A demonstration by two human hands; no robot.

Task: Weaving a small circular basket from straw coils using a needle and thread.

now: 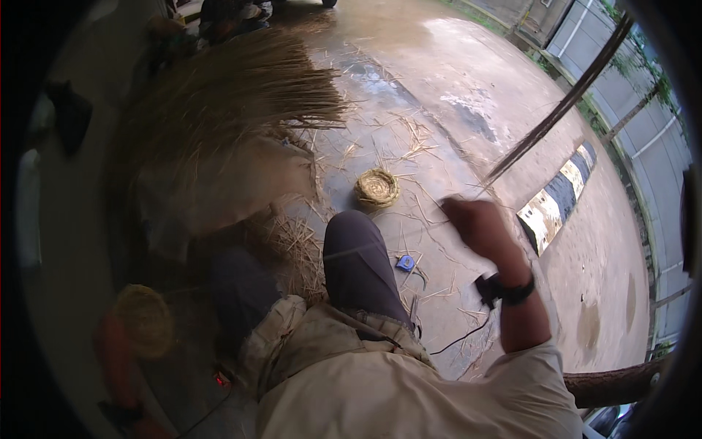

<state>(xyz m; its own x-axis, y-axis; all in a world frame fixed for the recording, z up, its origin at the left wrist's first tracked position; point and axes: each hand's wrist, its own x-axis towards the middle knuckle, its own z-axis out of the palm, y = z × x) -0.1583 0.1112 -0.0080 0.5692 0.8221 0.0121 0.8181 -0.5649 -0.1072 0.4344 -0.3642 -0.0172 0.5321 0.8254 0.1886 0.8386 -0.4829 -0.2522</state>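
Note:
At the lower left, in shadow, my left hand (111,342) is closed on the edge of a round woven straw basket (145,320). My right hand (477,228) is raised out to the right, blurred, its fingers closed. A thin pale strand (380,241) stretches faintly across my knee between the basket and the right hand, which appears to grip its end. Another small coiled straw basket (376,188) sits on the ground just beyond my knee, with its hollow facing up.
A large bundle of dry straw stalks (241,88) lies at the far left by a sheet of sacking (241,179). Loose straw (296,252) litters the concrete. A blue tape measure (406,263) lies right of my knee. A striped block (559,196) and slanted pole (563,99) stand to the right.

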